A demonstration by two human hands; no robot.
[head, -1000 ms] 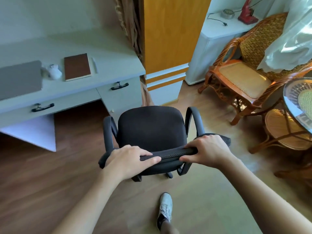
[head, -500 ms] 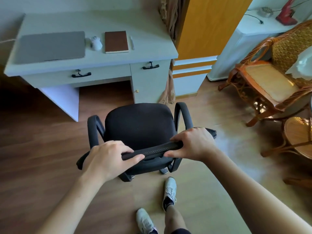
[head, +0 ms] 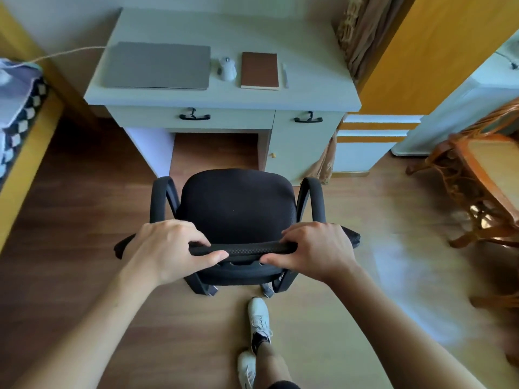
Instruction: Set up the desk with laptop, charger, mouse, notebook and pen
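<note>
Against the far wall, a pale desk (head: 309,88) stands on a brown wood floor (head: 70,220), with a yellow-orange panel (head: 421,51) and a patterned curtain (head: 356,32) at its right. On the desktop lie five task items in a row: one closed grey laptop (head: 157,66) at left, one charger cable (head: 67,53) running off its left end toward the edge of the view, one white mouse (head: 227,69) just right of the laptop, one brown notebook (head: 260,70) beside the mouse, and one pale pen (head: 285,75) just right of the notebook. The desk front carries two black drawer handles (head: 195,116). One black office chair (head: 236,209) with two armrests stands in front of the kneehole, apart from the desk, its seat facing it. The left hand (head: 171,248) and the right hand (head: 314,248) are set apart, each clamped on the top edge of the chair's backrest, fingers over the front and thumbs behind. Two white shoes (head: 259,318) show on the floor behind the chair. One rattan chair (head: 477,186) stands at far right; a checked cloth (head: 22,108) lies at far left.
</note>
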